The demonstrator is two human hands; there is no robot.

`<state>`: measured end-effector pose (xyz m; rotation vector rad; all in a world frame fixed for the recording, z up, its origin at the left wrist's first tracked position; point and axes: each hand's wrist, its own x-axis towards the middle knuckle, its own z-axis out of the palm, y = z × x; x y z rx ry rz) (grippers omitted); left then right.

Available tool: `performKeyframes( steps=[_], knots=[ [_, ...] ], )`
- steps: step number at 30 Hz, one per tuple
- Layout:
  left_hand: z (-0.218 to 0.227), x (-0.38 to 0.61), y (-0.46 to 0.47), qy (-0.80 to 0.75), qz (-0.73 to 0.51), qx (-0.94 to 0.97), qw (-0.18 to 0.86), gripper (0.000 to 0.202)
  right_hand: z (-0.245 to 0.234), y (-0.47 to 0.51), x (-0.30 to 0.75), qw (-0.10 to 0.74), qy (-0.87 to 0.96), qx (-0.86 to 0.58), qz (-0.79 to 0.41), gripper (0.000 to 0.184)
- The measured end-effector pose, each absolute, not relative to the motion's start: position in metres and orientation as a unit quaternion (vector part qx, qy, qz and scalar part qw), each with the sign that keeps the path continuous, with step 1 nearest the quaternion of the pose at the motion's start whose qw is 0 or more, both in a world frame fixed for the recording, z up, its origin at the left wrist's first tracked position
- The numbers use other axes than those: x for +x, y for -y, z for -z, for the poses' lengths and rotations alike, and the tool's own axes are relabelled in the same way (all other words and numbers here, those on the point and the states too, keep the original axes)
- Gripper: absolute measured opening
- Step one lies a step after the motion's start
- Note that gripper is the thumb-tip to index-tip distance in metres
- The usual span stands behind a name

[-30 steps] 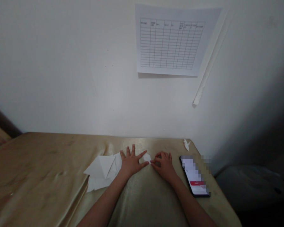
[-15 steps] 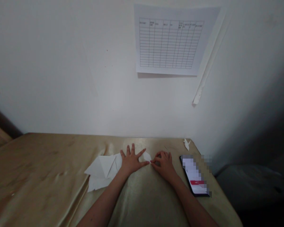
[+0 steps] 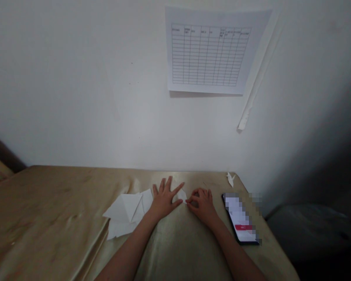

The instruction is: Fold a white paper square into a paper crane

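White paper, small paper piece (image 3: 181, 194): lies on the table between the two hands, toward the far edge, right of centre. It is already reduced to a compact pointed shape, so several folds look done; how many are left cannot be told.

Left hand (image 3: 163, 200): flat, fingers spread wide, holding nothing; the thumb and forefinger frame the piece's left side, and the palm rests on the edge of the paper stack.

Right hand (image 3: 202, 203): fingers curled in, with the fingertips closed on the near right corner of the piece, apparently pressing a crease.

Paper stack (image 3: 125, 210): larger white sheets, left of the left hand, the top one folded into a triangle, set aside.

Small folded figure (image 3: 230, 178): white, at the far right corner, apart from the hands; it looks finished.

Phone (image 3: 240, 220): screen lit, just right of the right wrist.

Table cloth (image 3: 46, 207): shiny beige, creased.

Ruled chart (image 3: 210, 54): on the wall above.
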<state>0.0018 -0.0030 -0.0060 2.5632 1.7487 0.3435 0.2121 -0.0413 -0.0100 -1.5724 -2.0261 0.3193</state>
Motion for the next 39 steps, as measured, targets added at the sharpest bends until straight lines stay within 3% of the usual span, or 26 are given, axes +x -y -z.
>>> performKeyframes(
  steps=[6, 12, 23, 29, 39],
  knots=[
    [0.006, 0.002, 0.01, -0.51, -0.112, 0.852, 0.02, 0.051, 0.01, 0.041, 0.211, 0.274, 0.754, -0.585, -0.115, 0.009],
    [0.008, 0.007, 0.012, -0.534, -0.102, 0.839, 0.023, 0.047, 0.009, 0.041, 0.212, 0.271, 0.752, -0.589, -0.118, 0.009],
    [0.001, 0.008, 0.007, -0.588, -0.06, 0.804, 0.066, 0.063, 0.006, 0.04, 0.21, 0.248, 0.751, -0.602, -0.109, 0.011],
    [-0.002, 0.006, 0.002, -0.62, -0.061, 0.78, 0.06, 0.082, 0.005, 0.041, 0.21, 0.247, 0.752, -0.6, -0.118, 0.012],
    [0.009, 0.003, -0.005, -0.616, -0.091, 0.782, 0.029, 0.083, 0.005, 0.042, 0.21, 0.256, 0.752, -0.598, -0.106, 0.009]
  ],
)
